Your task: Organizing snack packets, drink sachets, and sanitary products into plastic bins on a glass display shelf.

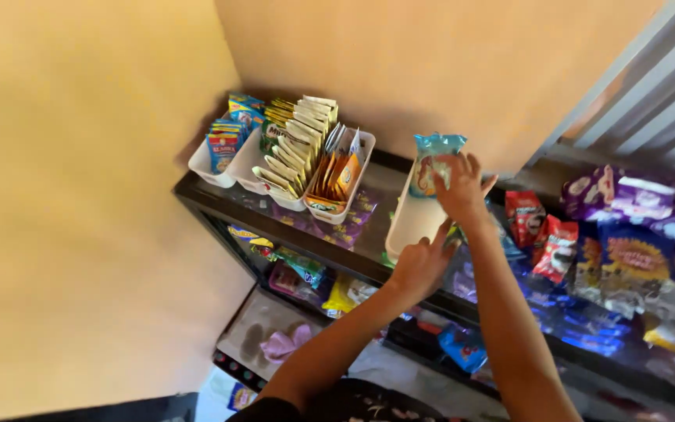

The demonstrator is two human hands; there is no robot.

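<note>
Right hand (458,186) is up at the centre of the frame, fingers spread and pressed over a light blue packet (433,160), holding it upright at the far end of a long white tray (409,225). The packet's crimped top edge pokes out above the fingertips. Left hand (422,264) sits just below, at the near end of that same tray, its fingers curled against the tray's rim and steadying it. The tray rests on the top glass shelf (369,250) of a dark-framed display rack, apart from the other trays.

Over to the upper left of the frame, three more white trays stand side by side on the same shelf: one with blue sachets (224,141), one with cream and green sachets (298,144), one with orange sachets (337,176). To the right of the frame, red snack packs (544,234) and purple bags (626,199) crowd the shelf. Lower shelves beneath show more coloured packets through the glass.
</note>
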